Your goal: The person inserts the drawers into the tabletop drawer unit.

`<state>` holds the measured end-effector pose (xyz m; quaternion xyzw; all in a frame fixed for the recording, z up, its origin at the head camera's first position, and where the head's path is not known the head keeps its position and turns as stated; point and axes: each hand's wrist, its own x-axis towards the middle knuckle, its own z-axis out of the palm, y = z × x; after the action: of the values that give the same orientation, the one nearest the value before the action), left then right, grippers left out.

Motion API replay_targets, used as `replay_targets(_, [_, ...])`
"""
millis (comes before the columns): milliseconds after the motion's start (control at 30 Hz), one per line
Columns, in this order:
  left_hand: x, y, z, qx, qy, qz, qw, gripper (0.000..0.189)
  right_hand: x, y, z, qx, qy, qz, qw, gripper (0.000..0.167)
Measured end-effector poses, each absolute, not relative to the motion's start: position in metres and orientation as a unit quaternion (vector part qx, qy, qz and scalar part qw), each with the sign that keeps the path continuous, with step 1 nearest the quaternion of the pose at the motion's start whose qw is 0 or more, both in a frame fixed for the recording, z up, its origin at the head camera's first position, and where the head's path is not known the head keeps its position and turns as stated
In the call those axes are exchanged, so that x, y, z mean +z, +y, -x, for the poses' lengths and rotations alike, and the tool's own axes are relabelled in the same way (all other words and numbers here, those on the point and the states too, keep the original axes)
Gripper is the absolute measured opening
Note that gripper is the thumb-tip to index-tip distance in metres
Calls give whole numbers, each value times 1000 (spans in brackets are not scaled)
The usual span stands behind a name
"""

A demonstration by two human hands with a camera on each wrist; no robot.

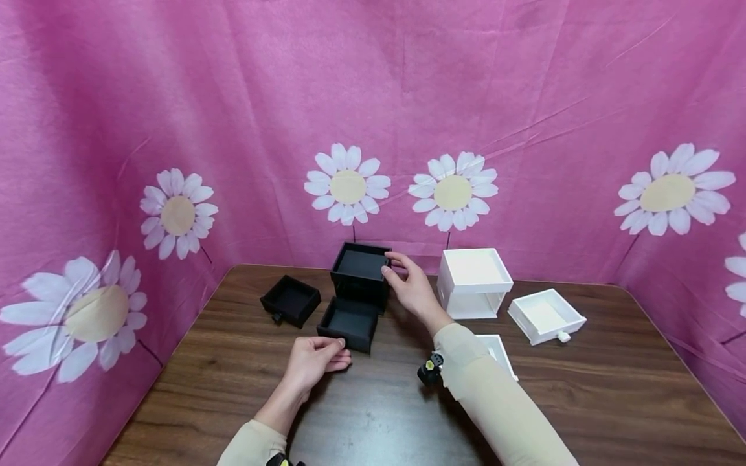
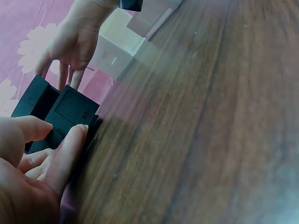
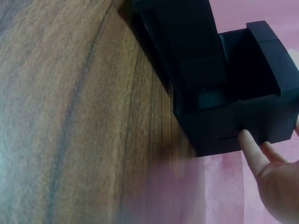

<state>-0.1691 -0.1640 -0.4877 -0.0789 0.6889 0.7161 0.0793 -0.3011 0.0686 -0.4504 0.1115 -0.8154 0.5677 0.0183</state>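
A black box (image 1: 362, 272) with a shallow recessed top stands at the back of the table. In front of its lower opening is a black drawer (image 1: 348, 322), its rear end at the opening in the right wrist view. My left hand (image 1: 315, 361) pinches the round knob (image 2: 55, 136) on the drawer's front between thumb and finger. My right hand (image 1: 412, 285) touches the right side of the box, its fingers (image 3: 254, 154) extended against the side wall. At its left lies another black drawer (image 1: 290, 301), separate from the box.
Right of the black box stands a white box (image 1: 474, 278) with an open lower front. A white drawer (image 1: 546, 316) with a knob lies beside it. Another white piece (image 1: 495, 353) is partly hidden behind my right sleeve. Pink flowered cloth (image 1: 402, 116) hangs around the wooden table (image 1: 629, 388).
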Motion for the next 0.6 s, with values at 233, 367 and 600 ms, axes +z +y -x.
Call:
replay_targets(233, [-487, -159, 175, 723, 682, 76, 71, 25, -448, 69, 301, 572, -812, -113, 20, 46])
replay_targets(367, [-487, -157, 178, 724, 682, 80, 64, 25, -449, 68, 301, 573, -811, -114, 23, 47])
replay_targets(600, [-489, -155, 181, 721, 686, 74, 62, 26, -451, 67, 301, 576, -810, -109, 22, 46])
